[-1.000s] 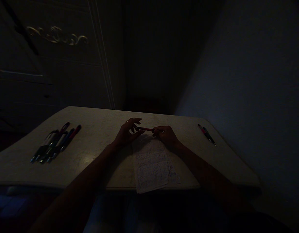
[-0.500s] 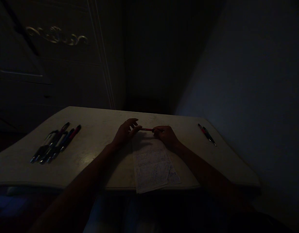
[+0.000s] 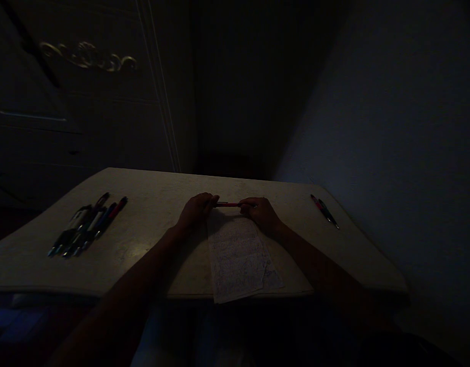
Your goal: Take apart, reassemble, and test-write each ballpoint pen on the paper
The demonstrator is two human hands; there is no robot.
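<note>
There, my left hand (image 3: 198, 210), looser a moment ago, curls its fingers round the red pen (image 3: 230, 205); my right hand (image 3: 260, 211) grips the other end, so it looks steadier, near the paper (image 3: 238, 260).

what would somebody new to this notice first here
Probably the red pen, held level between the left hand and the right hand above the top of the written sheets. Next, likely the bunch of pens on the left of the pale table, and the shiny scrolled ornament at upper left, which stands out against the dark.
</note>
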